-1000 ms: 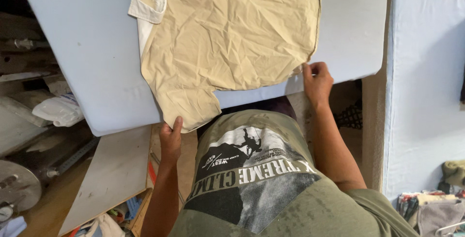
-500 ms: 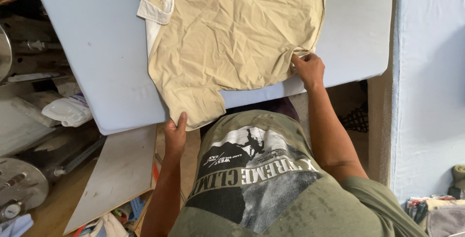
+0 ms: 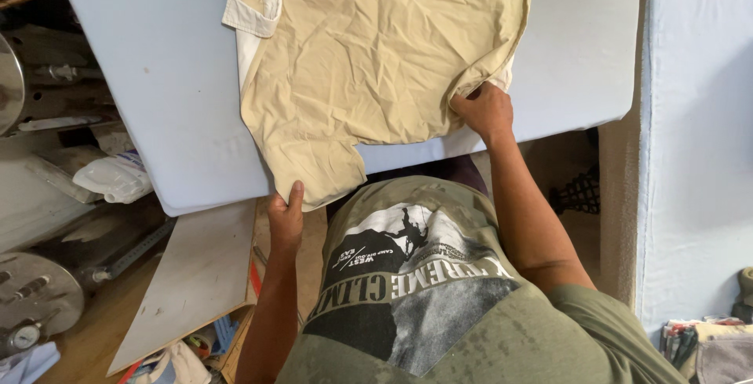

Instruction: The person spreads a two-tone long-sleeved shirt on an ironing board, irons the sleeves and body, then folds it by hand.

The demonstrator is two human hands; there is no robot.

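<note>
You're at the spreading step: tan garment (image 3: 376,62) lies wrinkled on the pale blue table (image 3: 157,94). Your left hand (image 3: 286,215) pinches its near hem at the table edge; your right hand (image 3: 485,109) grips the near-right corner. Next likely calls for an even pull outward to flatten creases.

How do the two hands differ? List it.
The left hand grips the beige garment at its hanging lower corner, off the blue padded table; the right hand pinches a fold up on the table. The left sits nearer the body. Both hold the same garment.
</note>
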